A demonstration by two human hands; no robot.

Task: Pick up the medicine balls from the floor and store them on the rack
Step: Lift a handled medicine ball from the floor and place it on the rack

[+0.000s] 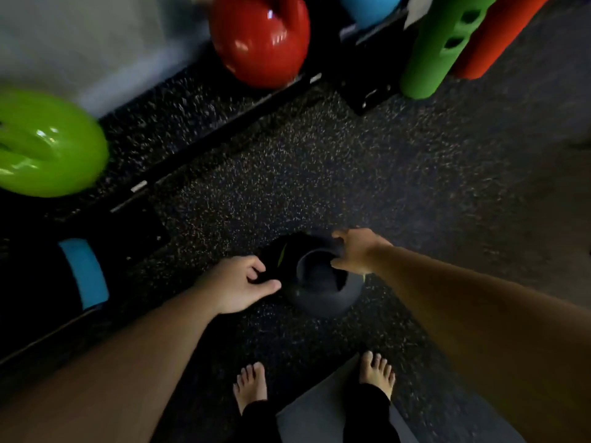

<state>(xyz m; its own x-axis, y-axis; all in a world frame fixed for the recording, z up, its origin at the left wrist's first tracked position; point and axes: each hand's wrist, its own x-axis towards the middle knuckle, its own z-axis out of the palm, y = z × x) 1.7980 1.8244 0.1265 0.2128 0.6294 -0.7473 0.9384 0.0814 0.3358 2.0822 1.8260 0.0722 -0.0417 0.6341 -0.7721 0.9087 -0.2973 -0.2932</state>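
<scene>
Dark speckled rubber floor (367, 161) fills most of the view, w/ a low black metal rack (204, 135) running diagonally along the grey wall at upper left. On or against that rack: glossy lime-green handled ball (48, 145) at left, glossy red handled ball (259, 39) at top, a blue one (371, 8) behind it, mostly cut off. Black ball w/ a blue stripe (81, 273) sits at lower left by the rack foot. Green foam roller w/ holes (438, 46) and red-orange roller (499, 33) lean at top right, not part of the job.

Your target, a dark grey-black medicine ball w/ recessed grip handles (316, 282), is on the floor just ahead of your bare feet, well apart from the rack.

You're at the pickup step. Left hand (240, 282) is curled onto the ball's left side, fingers tucked at the edge, thumb out. Right hand (358, 251) reaches over the top right, fingers dipping toward the handle recess. Blurry and dim, so can't tell if either grip is actually closed.

Next, probably: seat both hands firmly, lift w/ legs, swing up-left to a free rack slot. The ball looks heavy; a half-set grip could slip.
</scene>
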